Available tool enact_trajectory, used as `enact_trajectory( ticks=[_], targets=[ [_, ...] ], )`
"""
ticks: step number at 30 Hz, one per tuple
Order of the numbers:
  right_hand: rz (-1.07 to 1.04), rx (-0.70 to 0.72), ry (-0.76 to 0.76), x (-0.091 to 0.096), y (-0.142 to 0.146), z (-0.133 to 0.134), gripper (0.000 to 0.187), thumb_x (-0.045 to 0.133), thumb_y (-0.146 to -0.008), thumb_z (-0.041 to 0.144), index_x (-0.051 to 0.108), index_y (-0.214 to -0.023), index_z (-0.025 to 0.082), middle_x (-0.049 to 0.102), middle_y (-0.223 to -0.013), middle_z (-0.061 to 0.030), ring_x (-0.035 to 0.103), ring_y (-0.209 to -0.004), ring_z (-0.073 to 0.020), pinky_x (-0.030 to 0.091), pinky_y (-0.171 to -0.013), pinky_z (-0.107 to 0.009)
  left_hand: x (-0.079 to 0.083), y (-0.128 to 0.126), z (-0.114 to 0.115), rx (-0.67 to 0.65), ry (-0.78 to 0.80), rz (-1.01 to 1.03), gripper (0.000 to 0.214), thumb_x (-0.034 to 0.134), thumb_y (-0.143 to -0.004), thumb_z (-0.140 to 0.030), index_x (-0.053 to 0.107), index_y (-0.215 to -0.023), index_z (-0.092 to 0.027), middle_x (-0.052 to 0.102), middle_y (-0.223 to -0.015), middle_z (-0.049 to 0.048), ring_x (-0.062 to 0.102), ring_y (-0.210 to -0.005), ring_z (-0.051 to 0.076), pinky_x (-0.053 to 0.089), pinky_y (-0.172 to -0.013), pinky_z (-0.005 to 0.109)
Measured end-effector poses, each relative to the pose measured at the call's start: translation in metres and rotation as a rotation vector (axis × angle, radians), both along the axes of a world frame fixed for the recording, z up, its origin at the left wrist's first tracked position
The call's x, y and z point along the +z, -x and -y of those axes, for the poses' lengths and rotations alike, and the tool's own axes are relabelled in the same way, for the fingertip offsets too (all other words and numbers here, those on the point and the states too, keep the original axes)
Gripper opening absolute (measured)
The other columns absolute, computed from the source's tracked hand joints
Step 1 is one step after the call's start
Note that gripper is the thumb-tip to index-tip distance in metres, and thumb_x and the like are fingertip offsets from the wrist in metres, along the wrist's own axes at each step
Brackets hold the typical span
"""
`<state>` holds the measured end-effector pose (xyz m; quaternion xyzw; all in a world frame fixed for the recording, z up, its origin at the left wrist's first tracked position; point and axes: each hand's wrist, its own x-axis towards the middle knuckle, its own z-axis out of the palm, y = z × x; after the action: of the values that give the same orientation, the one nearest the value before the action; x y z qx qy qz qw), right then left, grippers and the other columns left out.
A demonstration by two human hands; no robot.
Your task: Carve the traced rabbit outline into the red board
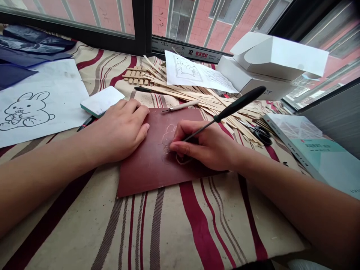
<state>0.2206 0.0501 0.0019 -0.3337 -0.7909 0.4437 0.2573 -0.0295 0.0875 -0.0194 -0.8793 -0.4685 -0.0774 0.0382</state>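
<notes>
My right hand (204, 145) grips a black-handled metal-shafted scribing tool (239, 103), and its tip is hidden under my fingers. The hand rests on a dark red board (143, 172), over a pale scratched rabbit outline (168, 137). My left hand (119, 129) lies flat on the board's upper left corner, holding it down. A wooden-handled carving tool (181, 106) lies on the board's far edge. To the left, a paper rabbit drawing (26, 110) lies on the striped tablecloth (180, 225).
Behind the board lie a heap of thin wooden strips (213, 105), a printed sheet (194, 73) and a white block (102, 100). Black-handled scissors (261, 135) and a book (312, 150) sit to the right. White boxes (270, 63) and dark sheets (30, 48) stand near the window frame (143, 28).
</notes>
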Motion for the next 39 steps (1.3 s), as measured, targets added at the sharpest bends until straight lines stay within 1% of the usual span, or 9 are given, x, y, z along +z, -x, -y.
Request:
enact_trajectory(
  ticks=[4, 9, 11, 15, 23, 27, 30, 34, 39],
  targets=[
    [-0.005, 0.006, 0.038, 0.0003, -0.0005, 0.0004, 0.023, 0.079, -0.096, 0.029, 0.062, -0.086, 0.017, 0.069, -0.074, 0.0009, 0.064, -0.065, -0.0102, 0.051, -0.064, -0.023, -0.0013, 0.0016, -0.0013, 0.001, 0.028, 0.043, 0.046, 0.030, -0.103, -0.042, 0.059, -0.125, -0.014, 0.061, -0.132, 0.0197, 0.058, -0.125, 0.036, 0.047, -0.115, 0.059],
    [0.008, -0.019, 0.016, 0.0002, 0.0005, 0.0021, 0.022, 0.078, -0.097, 0.028, 0.062, -0.086, 0.016, 0.069, -0.072, 0.0015, 0.064, -0.064, -0.0102, 0.050, -0.064, -0.023, -0.0040, 0.0022, 0.0001, -0.015, -0.048, 0.026, 0.041, 0.030, -0.105, -0.040, 0.058, -0.122, -0.016, 0.061, -0.128, 0.0167, 0.059, -0.121, 0.033, 0.050, -0.113, 0.055],
    [0.008, -0.019, 0.018, 0.0000, 0.0006, 0.0025, 0.022, 0.078, -0.096, 0.027, 0.063, -0.086, 0.016, 0.069, -0.073, 0.0016, 0.064, -0.065, -0.0100, 0.051, -0.065, -0.022, -0.0027, 0.0008, 0.0012, -0.013, -0.055, -0.002, 0.043, 0.027, -0.106, -0.039, 0.058, -0.123, -0.015, 0.060, -0.130, 0.0180, 0.059, -0.121, 0.033, 0.050, -0.113, 0.056],
    [0.010, -0.012, 0.013, 0.0002, 0.0009, 0.0031, 0.021, 0.078, -0.097, 0.026, 0.063, -0.086, 0.016, 0.069, -0.073, 0.0012, 0.064, -0.065, -0.0100, 0.051, -0.065, -0.023, 0.0018, -0.0024, 0.0016, 0.019, 0.017, -0.053, 0.049, 0.025, -0.104, -0.039, 0.057, -0.127, -0.010, 0.059, -0.132, 0.0215, 0.057, -0.125, 0.038, 0.049, -0.114, 0.060],
    [0.040, -0.037, -0.015, 0.0012, 0.0028, 0.0018, 0.017, 0.074, -0.097, 0.021, 0.063, -0.085, 0.016, 0.070, -0.072, 0.0012, 0.064, -0.064, -0.0094, 0.050, -0.063, -0.022, -0.0010, 0.0000, -0.0008, 0.005, 0.020, 0.008, 0.052, 0.026, -0.102, -0.041, 0.060, -0.127, -0.010, 0.060, -0.132, 0.0225, 0.058, -0.127, 0.039, 0.048, -0.114, 0.063],
    [-0.025, -0.032, 0.045, -0.0006, 0.0031, 0.0026, 0.017, 0.076, -0.096, 0.022, 0.063, -0.086, 0.016, 0.069, -0.073, 0.0020, 0.063, -0.062, -0.0089, 0.051, -0.061, -0.021, 0.0003, -0.0011, 0.0029, -0.010, -0.012, -0.011, 0.053, 0.022, -0.106, -0.039, 0.059, -0.128, -0.008, 0.060, -0.133, 0.0222, 0.058, -0.126, 0.039, 0.049, -0.114, 0.061],
    [0.005, -0.042, 0.011, -0.0011, 0.0026, 0.0034, 0.017, 0.076, -0.095, 0.021, 0.063, -0.086, 0.016, 0.069, -0.071, 0.0021, 0.063, -0.063, -0.0092, 0.050, -0.062, -0.021, 0.0028, -0.0035, 0.0046, 0.014, 0.012, -0.031, 0.054, 0.021, -0.106, -0.037, 0.058, -0.130, -0.006, 0.058, -0.135, 0.0233, 0.056, -0.128, 0.039, 0.047, -0.116, 0.060],
    [0.027, -0.054, -0.031, -0.0012, 0.0017, 0.0026, 0.016, 0.071, -0.097, 0.021, 0.063, -0.086, 0.016, 0.071, -0.071, 0.0008, 0.065, -0.064, -0.0102, 0.050, -0.064, -0.023, 0.0041, -0.0048, 0.0029, 0.052, 0.057, -0.039, 0.050, 0.029, -0.102, -0.040, 0.059, -0.130, -0.010, 0.058, -0.135, 0.0216, 0.056, -0.130, 0.038, 0.045, -0.118, 0.059],
    [0.001, -0.036, 0.005, -0.0015, 0.0033, 0.0035, 0.016, 0.074, -0.096, 0.021, 0.063, -0.086, 0.016, 0.069, -0.071, 0.0015, 0.064, -0.062, -0.0097, 0.050, -0.062, -0.023, 0.0044, -0.0049, 0.0037, 0.017, 0.019, -0.045, 0.054, 0.021, -0.105, -0.038, 0.058, -0.130, -0.007, 0.058, -0.134, 0.0228, 0.057, -0.127, 0.039, 0.047, -0.117, 0.059]
  ],
)
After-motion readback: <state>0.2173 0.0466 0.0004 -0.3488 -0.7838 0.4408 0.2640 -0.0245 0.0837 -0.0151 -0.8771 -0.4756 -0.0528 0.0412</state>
